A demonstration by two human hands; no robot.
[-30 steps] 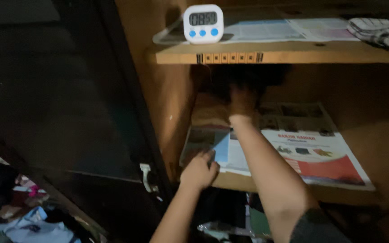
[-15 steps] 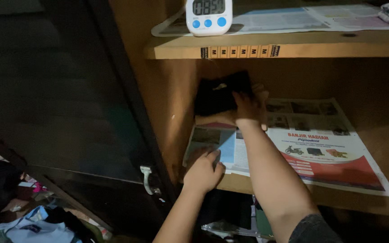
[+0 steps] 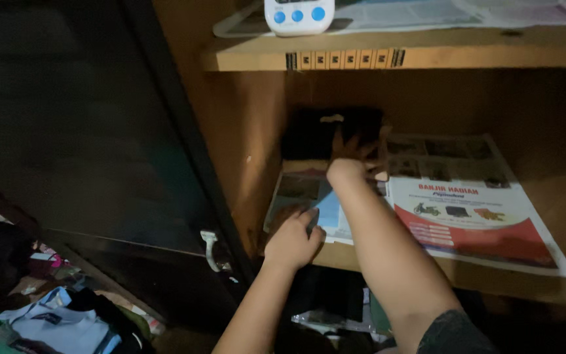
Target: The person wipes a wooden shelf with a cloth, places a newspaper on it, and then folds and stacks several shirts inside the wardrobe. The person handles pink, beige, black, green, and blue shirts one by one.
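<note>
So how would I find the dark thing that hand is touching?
Look in the wooden cupboard, on the shelf lined with newspaper. At its back left corner sits a folded black cloth, with the right hand on it. It is the only dark bundle there.

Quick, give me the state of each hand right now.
Left hand: loosely curled, pressing on the newspaper at the shelf's front edge, holding nothing.
Right hand: fingers spread on the dark cloth at the back of the shelf; grip cannot be told.
</note>
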